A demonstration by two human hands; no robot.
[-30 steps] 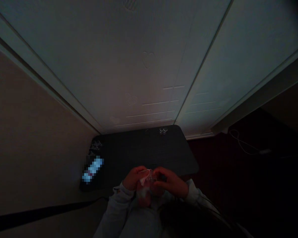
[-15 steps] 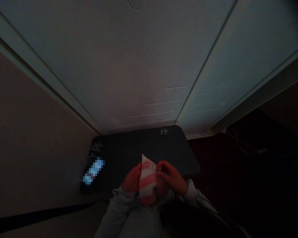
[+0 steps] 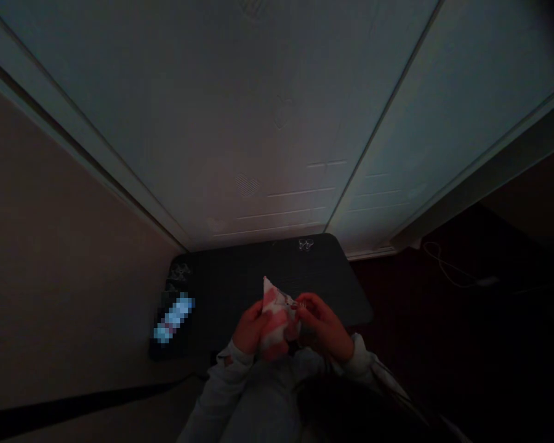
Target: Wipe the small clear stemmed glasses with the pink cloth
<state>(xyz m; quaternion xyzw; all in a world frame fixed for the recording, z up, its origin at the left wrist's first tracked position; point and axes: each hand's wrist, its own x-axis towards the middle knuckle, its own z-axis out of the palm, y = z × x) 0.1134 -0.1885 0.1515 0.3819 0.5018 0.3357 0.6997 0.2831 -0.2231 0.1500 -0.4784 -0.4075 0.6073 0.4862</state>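
A pink-and-white striped cloth piece (image 3: 273, 332), pointed at its top corner, is held up above the dark table. My left hand (image 3: 249, 326) is closed on its left side, with the thumb over the front. At the cloth's upper right edge, my right hand (image 3: 325, 326) pinches a small shiny piece (image 3: 301, 305) between thumb and fingers. The dim light hides what kind of piece it is and whether it is fixed to the cloth. Thin lines, like wire or clear plastic, show against the cloth near those fingertips.
The dark low table (image 3: 231, 271) stands against a pale panel (image 3: 203, 123) with raised hearts. A clear butterfly-shaped piece (image 3: 305, 245) lies at its back edge. Similar clear pieces (image 3: 180, 271) lie at the left, behind a lit, blurred-out phone-like object (image 3: 174, 318). A white cable (image 3: 447, 267) is at right.
Both hands and the striped cloth have risen slightly. The left hand shows more of its thumb on the front, and the shiny piece in the right fingers stands out more.
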